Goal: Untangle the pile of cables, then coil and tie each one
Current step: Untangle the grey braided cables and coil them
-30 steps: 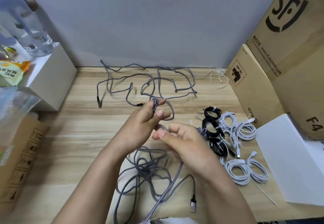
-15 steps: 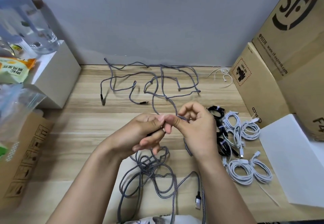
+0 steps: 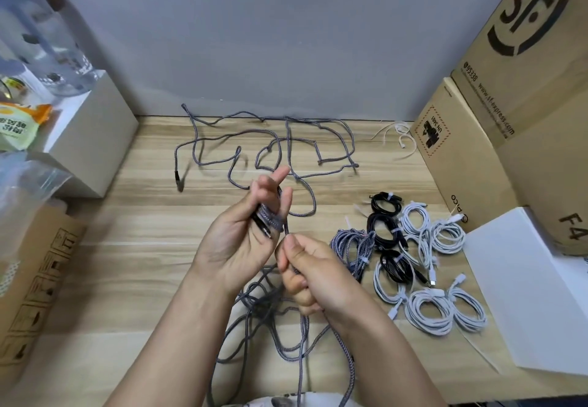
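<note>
Left hand [image 3: 241, 238] held gray braided cable [image 3: 270, 218] wraps round its fingers; right hand [image 3: 305, 266], just below-right, pinched the strand running up twd it.

Grey braided cable [image 3: 288, 336]; white coils [image 3: 429, 311]; black coils [image 3: 381, 231]

Bare forearms, no sleeves
</note>
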### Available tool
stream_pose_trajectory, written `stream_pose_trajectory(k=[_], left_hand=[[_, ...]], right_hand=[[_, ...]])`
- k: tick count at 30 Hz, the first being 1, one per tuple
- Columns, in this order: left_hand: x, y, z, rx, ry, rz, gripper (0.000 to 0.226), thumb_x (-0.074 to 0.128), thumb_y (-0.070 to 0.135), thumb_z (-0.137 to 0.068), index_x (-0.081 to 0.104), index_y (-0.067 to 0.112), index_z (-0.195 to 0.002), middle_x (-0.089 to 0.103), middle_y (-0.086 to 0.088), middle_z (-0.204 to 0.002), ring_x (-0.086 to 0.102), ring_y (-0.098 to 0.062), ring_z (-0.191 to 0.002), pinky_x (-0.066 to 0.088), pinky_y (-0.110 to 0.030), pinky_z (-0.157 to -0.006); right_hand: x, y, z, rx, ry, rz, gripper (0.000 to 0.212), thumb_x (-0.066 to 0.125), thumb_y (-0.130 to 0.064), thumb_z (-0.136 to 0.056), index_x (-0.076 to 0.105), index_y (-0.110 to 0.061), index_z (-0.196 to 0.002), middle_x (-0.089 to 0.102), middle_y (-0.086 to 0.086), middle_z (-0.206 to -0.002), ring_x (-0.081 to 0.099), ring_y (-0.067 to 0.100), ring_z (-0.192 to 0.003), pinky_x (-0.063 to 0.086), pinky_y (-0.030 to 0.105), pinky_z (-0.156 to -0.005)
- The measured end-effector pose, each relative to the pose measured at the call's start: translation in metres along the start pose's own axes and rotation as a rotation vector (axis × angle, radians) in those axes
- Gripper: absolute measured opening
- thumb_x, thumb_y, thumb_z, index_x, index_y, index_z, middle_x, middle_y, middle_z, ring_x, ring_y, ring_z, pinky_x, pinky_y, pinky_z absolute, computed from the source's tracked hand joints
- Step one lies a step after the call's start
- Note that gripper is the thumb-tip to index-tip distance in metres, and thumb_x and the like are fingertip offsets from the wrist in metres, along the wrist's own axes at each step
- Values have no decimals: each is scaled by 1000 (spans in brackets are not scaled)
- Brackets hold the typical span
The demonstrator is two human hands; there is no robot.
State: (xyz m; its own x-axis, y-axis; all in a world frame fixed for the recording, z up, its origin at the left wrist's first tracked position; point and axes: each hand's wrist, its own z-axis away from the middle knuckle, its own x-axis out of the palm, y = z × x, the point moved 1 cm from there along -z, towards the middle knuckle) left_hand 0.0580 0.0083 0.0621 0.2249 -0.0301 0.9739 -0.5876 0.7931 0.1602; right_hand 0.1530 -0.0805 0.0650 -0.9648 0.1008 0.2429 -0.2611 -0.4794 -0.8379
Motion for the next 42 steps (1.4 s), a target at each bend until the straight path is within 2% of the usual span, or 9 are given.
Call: stream_pose_trajectory(k=[3,10,14,18,22,27,33,37,42], left_hand=[[0,-9,-3,192,119,-205,37,66,6,-68,65,-14,-99,71,-9,-77,70,-13,-69,57,-27,-78],[-7,-12,-1,219,124,-1062,21,35,8,-97,43,6,-116,72,-4,-71,68,-11,-63,49,-15,-71],[-2,-3,11,34,71,-1297,26,34,7,-99,43,11,-123,73,-4,-90,67,-11,-74,46,-14,-68],[7,-4,13,-96,43,-1422,30,36,10,-98,47,4,-125,70,5,-81,63,-4,-72,46,-11,-66],[23,-13,19,-106,4,-1300,45,31,40,-89,66,19,-72,54,3,-52,48,-12,-46,40,-10,-48],[14,-20,23,-157,-99,-1217,82,31,80,-73,69,10,-94,27,14,-49,28,-7,-43,45,-21,-57],[14,-8,30,-318,-206,-1152,58,44,76,-76,67,23,-80,24,15,-48,19,-4,-40,43,-22,-53],[9,1,36,-480,-298,-979,39,54,62,-82,62,25,-75,27,15,-48,18,-4,-40,42,-18,-50],[22,-4,32,-457,-669,-427,27,38,28,-101,60,15,-94,21,9,-50,19,-9,-40,41,-20,-57]], right_hand=[[-1,4,-4,-49,71,293,38,34,-27,-102,45,-18,-67,35,-10,-36,24,-1,-28,20,14,-33],[-5,-1,16,-201,175,882,36,52,-34,-94,62,-14,-66,53,-20,-43,48,0,-44,32,17,-48],[-12,-9,22,-325,220,904,25,58,-36,-88,66,-14,-78,65,-17,-117,63,13,-105,51,35,-84],[-7,-21,23,-513,277,939,25,58,-46,-78,65,-22,-78,68,-8,-71,59,11,-64,50,36,-66],[-11,-34,17,-742,377,879,27,61,-53,-68,68,-28,-77,62,-13,-64,58,6,-61,50,35,-59],[-19,-39,10,-778,522,804,42,70,-55,-49,56,-29,-78,48,-17,-49,47,8,-50,46,33,-51],[-21,-27,8,-687,301,576,31,77,-48,-56,58,-25,-64,57,-2,-48,48,17,-45,40,31,-48],[-25,-32,10,-699,19,536,21,80,-33,-62,60,-27,-60,53,-9,-51,35,2,-45,29,15,-46],[-20,-32,1,-654,70,393,54,46,-71,-78,49,-23,-55,41,-5,-51,35,5,-50,28,18,-49]])
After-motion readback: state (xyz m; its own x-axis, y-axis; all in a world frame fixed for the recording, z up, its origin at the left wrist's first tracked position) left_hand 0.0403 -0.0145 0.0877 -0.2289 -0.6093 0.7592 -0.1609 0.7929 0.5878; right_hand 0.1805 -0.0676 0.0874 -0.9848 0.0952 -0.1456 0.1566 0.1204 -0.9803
